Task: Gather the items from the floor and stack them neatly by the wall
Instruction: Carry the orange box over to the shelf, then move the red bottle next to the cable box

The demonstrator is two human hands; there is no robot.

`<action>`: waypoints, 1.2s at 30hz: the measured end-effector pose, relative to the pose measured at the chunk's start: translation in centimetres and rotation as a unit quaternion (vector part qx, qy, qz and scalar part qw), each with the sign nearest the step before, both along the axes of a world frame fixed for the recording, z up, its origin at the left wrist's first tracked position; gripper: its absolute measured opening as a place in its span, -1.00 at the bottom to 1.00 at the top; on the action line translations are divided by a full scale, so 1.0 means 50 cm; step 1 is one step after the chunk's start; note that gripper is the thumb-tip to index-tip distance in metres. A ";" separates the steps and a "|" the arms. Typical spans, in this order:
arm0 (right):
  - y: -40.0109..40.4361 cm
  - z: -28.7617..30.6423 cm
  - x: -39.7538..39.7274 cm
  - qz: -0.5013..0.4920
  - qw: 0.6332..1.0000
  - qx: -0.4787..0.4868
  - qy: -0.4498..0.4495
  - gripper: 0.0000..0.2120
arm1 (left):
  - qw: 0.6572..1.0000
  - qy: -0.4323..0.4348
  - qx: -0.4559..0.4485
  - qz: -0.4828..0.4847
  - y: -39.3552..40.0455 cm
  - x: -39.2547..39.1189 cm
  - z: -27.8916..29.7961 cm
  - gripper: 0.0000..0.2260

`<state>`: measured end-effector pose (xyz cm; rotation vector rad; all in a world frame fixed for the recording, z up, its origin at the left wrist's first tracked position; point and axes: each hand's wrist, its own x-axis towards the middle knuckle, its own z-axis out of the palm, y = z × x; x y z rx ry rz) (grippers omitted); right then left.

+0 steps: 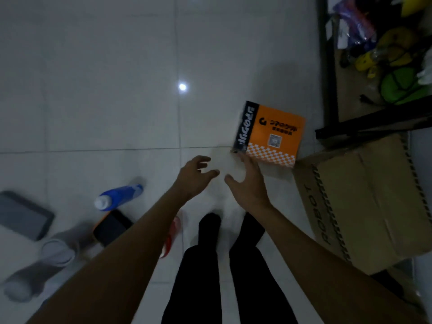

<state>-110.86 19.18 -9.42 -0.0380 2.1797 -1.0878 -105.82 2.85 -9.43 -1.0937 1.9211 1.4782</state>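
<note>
White glossy floor tiles (105, 101) carry everything, dim and smeared by motion. Your right hand (249, 183) is spread, fingers straight, its tips at the near corner of the orange box (272, 134); whether they touch it or hang just short, the blur hides. Your left hand (195, 175) hovers beside it, fingers loosely curled, holding nothing.

The orange box lies on the floor just beside the brown cardboard carton (364, 202) at the right edge, near the dark shelf frame (327, 66). Well apart, toward the near-left corner, lie a blue bottle (119, 196), a black-and-orange device (112, 226), a grey tablet-like slab (23, 215), pale cylinders (58, 251) and something red-and-white (173, 232) by your legs.

Watch these risks, as I judge them:
- One hand on one corner could tip or spin the box on the slick tile; bring your left hand to the opposite edge.
- Stepping back could land a foot on the red-and-white thing or roll the bottle.
- Stacking against the carton, a slanted box would make the pile lean.
</note>
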 end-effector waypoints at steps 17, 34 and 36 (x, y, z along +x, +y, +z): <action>-0.170 -0.042 0.470 0.295 0.949 0.047 -0.106 0.02 | 0.996 0.064 -0.021 0.064 -0.117 0.583 0.036 -0.70; -0.163 -0.216 0.629 0.186 0.976 -0.020 0.110 -0.49 | 0.968 0.203 -0.140 0.042 -0.025 0.673 -0.128 -0.83; -0.155 -0.188 0.622 0.178 0.976 -0.027 0.120 -0.47 | 0.969 0.208 -0.132 0.035 -0.020 0.667 -0.110 -0.81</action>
